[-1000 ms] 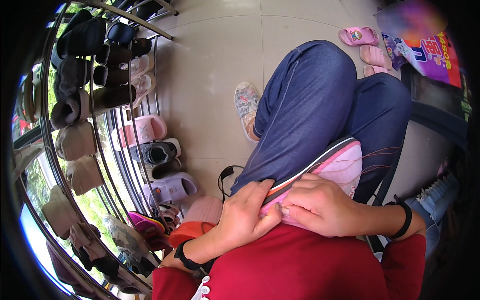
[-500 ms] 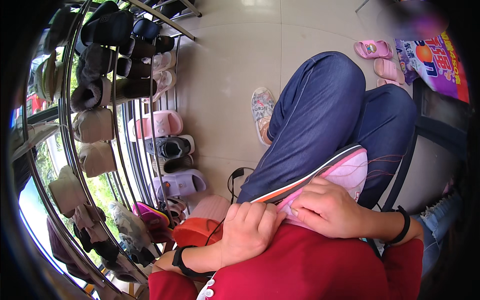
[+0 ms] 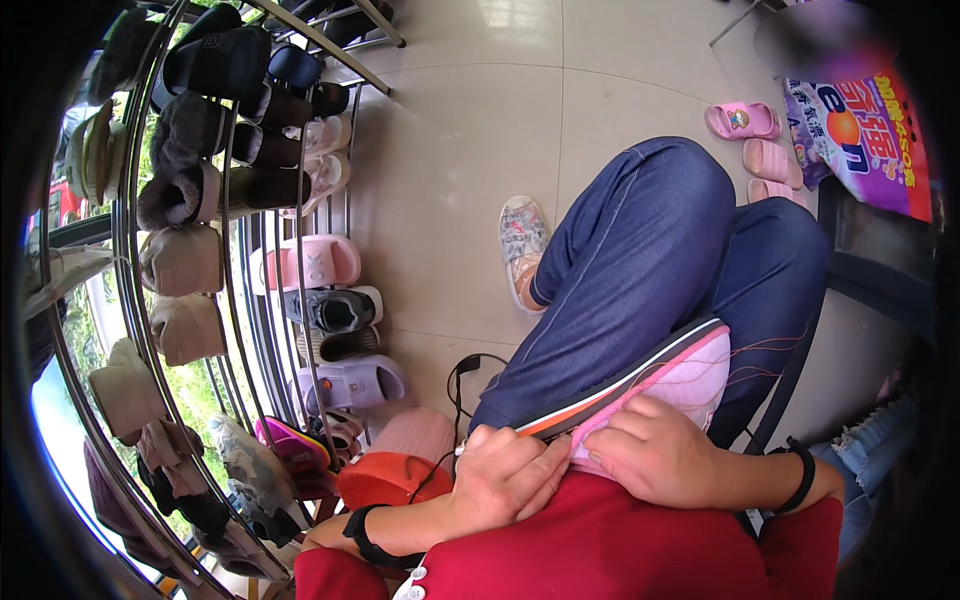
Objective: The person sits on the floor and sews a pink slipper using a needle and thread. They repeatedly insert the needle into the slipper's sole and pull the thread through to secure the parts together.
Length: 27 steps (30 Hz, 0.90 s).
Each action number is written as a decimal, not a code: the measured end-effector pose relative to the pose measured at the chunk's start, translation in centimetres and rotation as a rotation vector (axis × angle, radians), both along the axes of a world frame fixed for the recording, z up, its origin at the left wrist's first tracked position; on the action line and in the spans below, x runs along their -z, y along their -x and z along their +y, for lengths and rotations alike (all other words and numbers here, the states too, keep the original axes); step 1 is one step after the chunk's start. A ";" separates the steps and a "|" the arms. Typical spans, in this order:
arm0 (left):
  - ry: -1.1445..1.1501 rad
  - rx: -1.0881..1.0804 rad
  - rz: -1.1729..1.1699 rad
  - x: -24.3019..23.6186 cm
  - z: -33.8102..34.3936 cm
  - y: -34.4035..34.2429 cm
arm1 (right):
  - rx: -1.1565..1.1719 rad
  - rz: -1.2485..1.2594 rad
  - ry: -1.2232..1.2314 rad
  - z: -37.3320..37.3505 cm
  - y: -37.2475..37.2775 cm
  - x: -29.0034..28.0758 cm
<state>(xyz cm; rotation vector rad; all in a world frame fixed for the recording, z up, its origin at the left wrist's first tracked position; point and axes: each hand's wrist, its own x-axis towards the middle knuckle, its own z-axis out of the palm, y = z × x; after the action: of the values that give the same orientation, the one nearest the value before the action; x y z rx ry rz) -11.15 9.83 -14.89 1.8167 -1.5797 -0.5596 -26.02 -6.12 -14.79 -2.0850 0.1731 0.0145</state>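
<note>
Across my lap lies a pink slipper (image 3: pixel 700 365) with a layered black, white and orange sole edge. Long loose reddish threads trail from its pink upper over my right thigh. My left hand (image 3: pixel 508 478) is closed on the slipper's near end, with a small shiny bit by its fingers that I cannot make out. Close beside it, my right hand (image 3: pixel 652 455) pinches the pink edge between thumb and curled fingers. The two hands almost meet, and whatever lies between their fingertips is hidden.
A metal shoe rack (image 3: pixel 228 260) full of shoes and slippers stands at my left. Near it sit an orange-red and pink bin (image 3: pixel 395 480) and a black cable (image 3: pixel 462 370). Pink slippers (image 3: pixel 745 121) and a printed purple bag (image 3: pixel 860 135) lie far right.
The view has shifted slightly, so the lap and slipper sit lower. My left hand has turned, its fingers now slanting toward the right hand. My right hand keeps its pinch on the slipper.
</note>
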 end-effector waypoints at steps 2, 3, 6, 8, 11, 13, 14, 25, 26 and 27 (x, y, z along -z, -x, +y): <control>0.022 0.010 0.012 0.2 -0.1 -0.2 | -0.019 0.006 0.046 0.2 0.1 0.1; 0.033 0.014 0.019 0.4 -0.1 -0.3 | -0.030 0.009 0.069 0.2 0.1 0.2; 0.093 0.029 -0.013 0.8 0.3 -0.2 | -0.054 0.022 0.103 0.2 0.0 -0.1; 0.110 0.048 -0.024 1.0 0.5 -0.3 | -0.057 0.025 0.104 0.3 0.0 -0.1; 0.116 0.069 -0.032 1.3 0.7 -0.5 | -0.063 0.033 0.114 0.3 0.0 -0.2; 0.108 0.070 -0.036 1.3 0.7 -0.6 | -0.055 0.029 0.136 0.5 -0.1 -0.2; 0.102 0.067 -0.038 1.2 0.6 -0.7 | -0.045 0.021 0.154 0.6 -0.1 0.0; 0.073 0.027 0.023 1.2 0.5 -0.9 | -0.062 -0.031 0.372 1.7 -0.2 0.2; 0.069 0.030 -0.001 1.1 0.5 -0.9 | -0.075 -0.025 0.358 1.5 -0.2 0.0; 0.065 0.033 -0.024 0.9 0.5 -0.8 | -0.088 -0.019 0.345 1.3 -0.3 -0.2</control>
<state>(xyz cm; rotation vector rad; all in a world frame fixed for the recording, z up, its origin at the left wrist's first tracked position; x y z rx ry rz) -10.33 10.32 -15.84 1.7580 -1.6279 -0.4968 -25.76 -4.77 -14.60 -2.4348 0.0751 0.0200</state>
